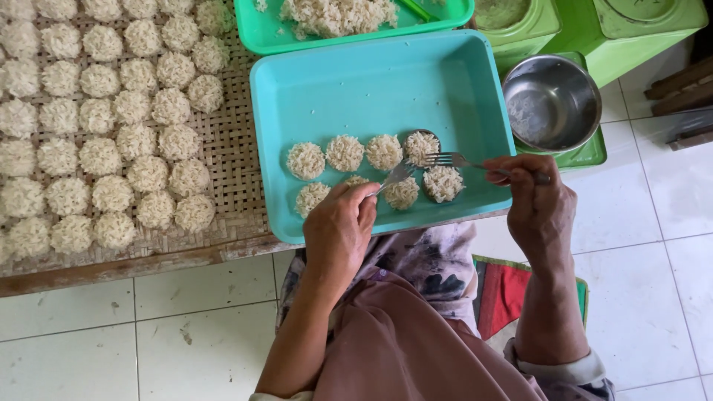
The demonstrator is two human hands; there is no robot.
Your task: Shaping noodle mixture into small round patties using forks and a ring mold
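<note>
Head view, right hand [536, 204] holding fork [453, 160] over noodle round [422, 146]

Smooth blue plastic tray [445, 82], shiny metal fork [453, 159], shiny metal bowl [551, 104] on the right, rough woven mat [230, 156] on the left, bumpy dry noodle rounds [111, 111], glossy white floor tiles [668, 260]

Your left hand [338, 226] sits at about six o'clock, back up, fingers curled shut in a grip, forearm running down toward seven. Your right hand [538, 204] is at four o'clock, fingers pinched closed, wrist bent, forearm dropping straight toward five.
</note>
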